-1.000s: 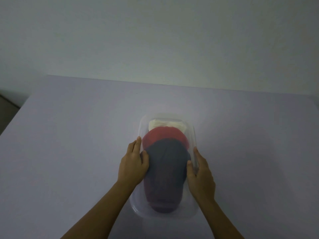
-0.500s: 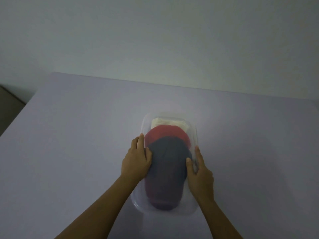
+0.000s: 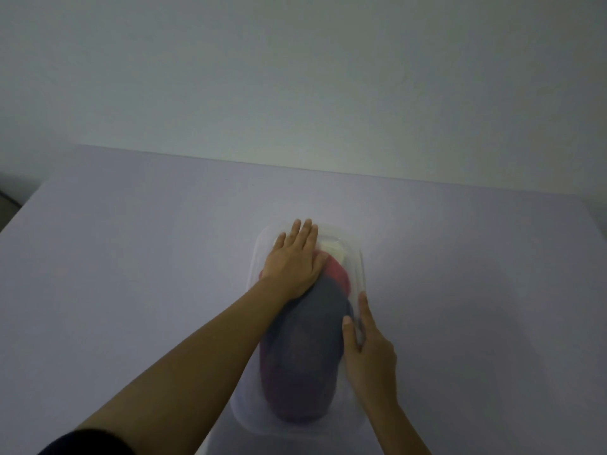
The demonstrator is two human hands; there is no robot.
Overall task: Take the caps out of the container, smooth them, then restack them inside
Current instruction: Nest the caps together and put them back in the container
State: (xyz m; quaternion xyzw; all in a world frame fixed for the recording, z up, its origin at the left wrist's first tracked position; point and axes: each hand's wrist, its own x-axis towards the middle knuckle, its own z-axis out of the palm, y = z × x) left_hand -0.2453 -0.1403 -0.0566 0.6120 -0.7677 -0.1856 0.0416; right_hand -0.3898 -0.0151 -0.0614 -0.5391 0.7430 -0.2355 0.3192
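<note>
grey cap [image 3: 315, 310], red cap [image 3: 338, 274] – cream cap [image 3: 333, 252]

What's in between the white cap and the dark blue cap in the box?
The red cap lies between the white cap and the dark blue cap, all overlapping in the clear box. The head view shows it.

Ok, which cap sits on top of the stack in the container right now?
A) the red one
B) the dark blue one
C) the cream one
B: the dark blue cap overlaps the red cap, which in turn lies over the cream cap at the far end of the container.
</note>
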